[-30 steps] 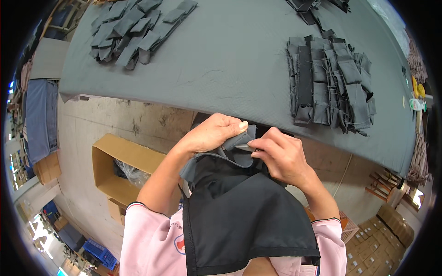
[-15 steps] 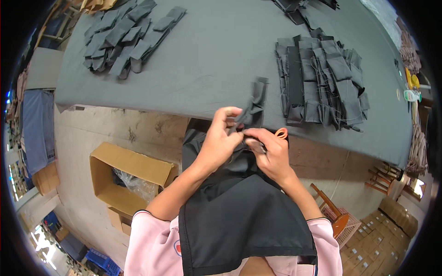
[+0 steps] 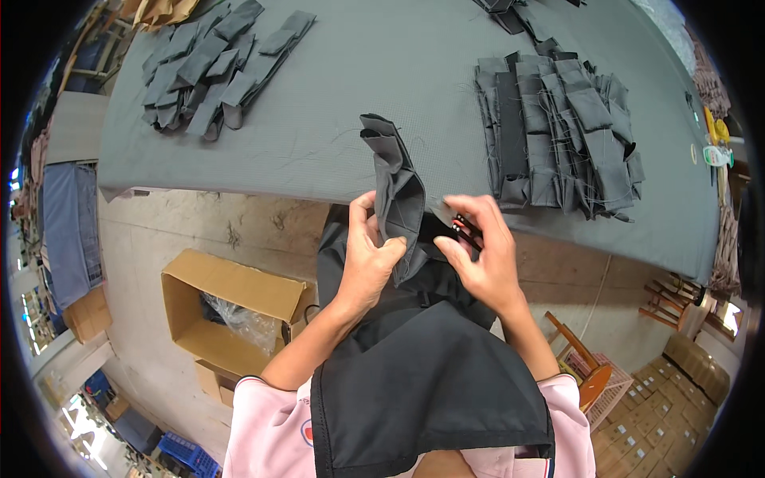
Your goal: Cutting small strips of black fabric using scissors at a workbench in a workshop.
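Observation:
My left hand [image 3: 368, 253] pinches a folded dark grey fabric strip [image 3: 398, 191] between thumb and fingers; the strip stands up past the table's near edge and its lower end hangs over my black apron [image 3: 430, 382]. In my right hand [image 3: 488, 251] is a small pair of thread snips [image 3: 467, 229] with black handles, its metal tip pointing at the strip but apart from it. The fingers partly cover the snips. On the table, a row of similar dark strips [image 3: 542, 135] lies to the right, loose threads on them, and a looser heap of strips [image 3: 199, 68] lies to the left.
A grey cloth covers the table [image 3: 335, 151]. Below its left part stands an open cardboard box [image 3: 231, 275] with clear plastic inside. A wooden chair [image 3: 586, 374] is at my right, with stacked cartons [image 3: 653, 414] beyond. More dark pieces [image 3: 510, 20] lie at the far right.
My hands have moved apart, the right one shifting right with the snips. The strip has turned, opened out and come left, so more of it shows.

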The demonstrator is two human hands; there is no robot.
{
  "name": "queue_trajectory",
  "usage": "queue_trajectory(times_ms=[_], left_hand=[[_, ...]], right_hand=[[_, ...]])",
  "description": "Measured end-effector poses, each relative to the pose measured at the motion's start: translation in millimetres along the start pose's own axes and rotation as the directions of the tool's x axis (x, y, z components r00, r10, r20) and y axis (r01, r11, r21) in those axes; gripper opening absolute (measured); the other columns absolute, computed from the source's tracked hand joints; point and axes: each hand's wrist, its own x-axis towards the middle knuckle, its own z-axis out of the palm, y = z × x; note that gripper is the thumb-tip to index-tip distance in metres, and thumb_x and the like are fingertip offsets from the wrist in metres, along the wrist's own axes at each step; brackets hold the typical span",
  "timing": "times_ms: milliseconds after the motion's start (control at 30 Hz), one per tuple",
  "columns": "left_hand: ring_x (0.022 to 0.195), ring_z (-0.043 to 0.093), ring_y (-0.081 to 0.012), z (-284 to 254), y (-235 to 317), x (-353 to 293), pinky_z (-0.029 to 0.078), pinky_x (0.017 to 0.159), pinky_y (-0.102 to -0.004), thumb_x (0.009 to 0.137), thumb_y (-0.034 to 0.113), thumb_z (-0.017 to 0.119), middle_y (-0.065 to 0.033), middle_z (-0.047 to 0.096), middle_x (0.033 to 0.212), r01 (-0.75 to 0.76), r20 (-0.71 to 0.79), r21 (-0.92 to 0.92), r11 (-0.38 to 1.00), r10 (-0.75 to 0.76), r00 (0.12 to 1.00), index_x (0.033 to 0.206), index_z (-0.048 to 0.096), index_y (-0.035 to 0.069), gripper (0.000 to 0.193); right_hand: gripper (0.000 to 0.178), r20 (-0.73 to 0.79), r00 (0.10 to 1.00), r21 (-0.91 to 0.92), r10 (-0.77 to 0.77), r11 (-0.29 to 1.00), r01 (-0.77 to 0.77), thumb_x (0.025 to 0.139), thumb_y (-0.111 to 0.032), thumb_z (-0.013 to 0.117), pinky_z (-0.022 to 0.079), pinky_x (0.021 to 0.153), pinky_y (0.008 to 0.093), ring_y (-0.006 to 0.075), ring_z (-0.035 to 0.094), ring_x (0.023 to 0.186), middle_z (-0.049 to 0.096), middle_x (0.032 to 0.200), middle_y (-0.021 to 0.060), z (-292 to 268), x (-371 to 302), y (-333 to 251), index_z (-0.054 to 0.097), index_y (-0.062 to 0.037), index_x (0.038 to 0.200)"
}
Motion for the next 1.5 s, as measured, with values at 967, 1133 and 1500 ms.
queue_trajectory(times_ms=[967,1133,1500], left_hand=[[0.114,0.047,-0.0173,-4,10,6,0.034,0.099,-0.0266,0.071,-0.003,0.051,-0.0157,0.049,0.123,0.099,0.039,0.114,0.989,-0.104,0.994,0.132,0.034,-0.012,0.063],[0.115,0.046,-0.0174,-1,9,5,0.034,0.099,-0.0268,0.072,-0.003,0.051,-0.0155,0.049,0.124,0.113,0.034,0.103,0.988,-0.117,0.993,0.132,0.035,-0.012,0.063],[0.109,0.054,-0.0203,2,1,10,0.045,0.093,-0.0353,0.097,0.022,0.045,-0.0132,0.055,0.116,0.169,0.152,-0.297,0.940,-0.128,0.980,0.124,0.044,-0.002,0.036]], right_hand=[[0.026,0.552,0.775,-0.273,-0.307,0.812,0.516,0.069,-0.012,0.072,0.044,0.053,0.0361,0.0247,0.056,0.066,0.047,0.082,0.0056,-31,44,3,0.056,-0.0082,0.089],[0.025,0.532,0.780,-0.320,-0.329,0.775,0.545,0.069,-0.012,0.072,0.044,0.053,0.0363,0.0244,0.057,0.065,0.046,0.080,0.0059,-31,40,0,0.056,-0.0064,0.087],[0.025,0.069,0.973,0.474,0.218,0.851,-0.225,0.078,-0.001,0.068,0.043,0.062,0.0209,0.0072,0.051,0.070,0.052,0.082,0.0050,28,14,10,0.058,0.0003,0.101]])
